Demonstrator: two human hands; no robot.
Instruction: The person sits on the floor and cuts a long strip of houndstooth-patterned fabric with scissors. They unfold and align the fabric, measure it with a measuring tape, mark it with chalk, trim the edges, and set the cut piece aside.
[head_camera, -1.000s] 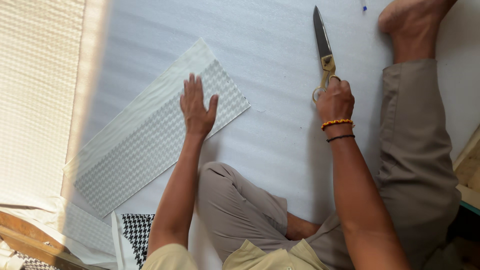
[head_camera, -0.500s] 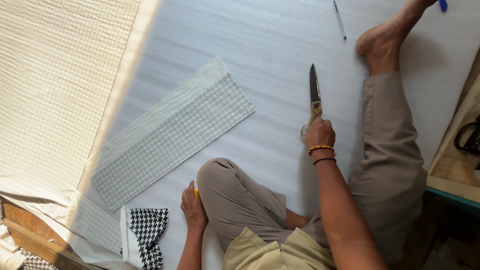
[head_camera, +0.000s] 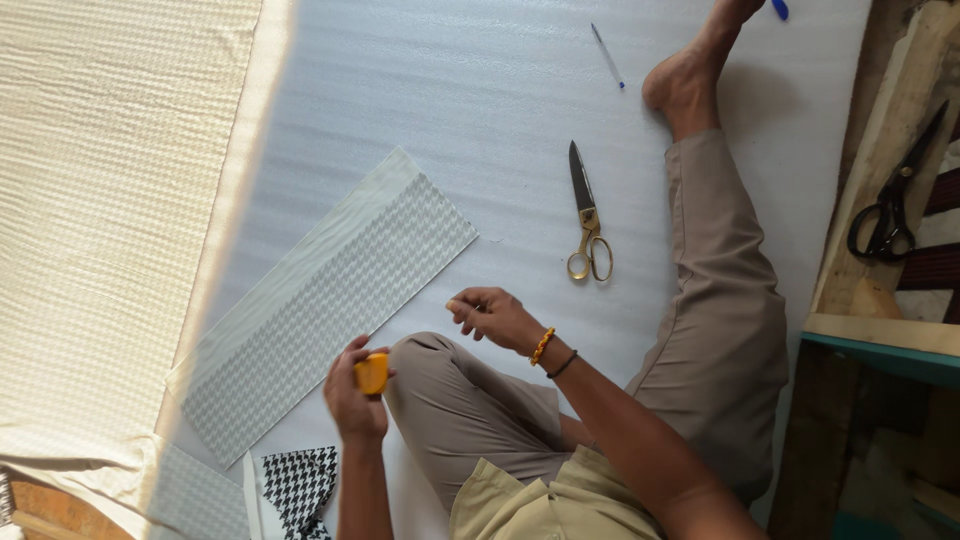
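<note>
My left hand (head_camera: 352, 398) grips a small round yellow-orange object (head_camera: 372, 373), held above my bent left knee. Close beside it, my right hand (head_camera: 492, 316) has its fingers pinched together near its tip, wearing an orange bead bracelet and a dark band; what it pinches is too small to tell. Brass-handled scissors (head_camera: 587, 222) lie closed on the white sheet (head_camera: 480, 90), free of either hand. A long grey patterned fabric strip (head_camera: 320, 310) lies diagonally left of my knee.
Cream woven cloth (head_camera: 110, 200) covers the left side. A black-and-white houndstooth piece (head_camera: 298, 487) lies at the bottom. A pen (head_camera: 607, 56) rests near my bare foot (head_camera: 685, 85). Black scissors (head_camera: 890, 200) sit on wooden planks at the right.
My right hand let go of the brass scissors, which now lie on the sheet, and moved toward my knee. My left hand picked up the yellow-orange object.
</note>
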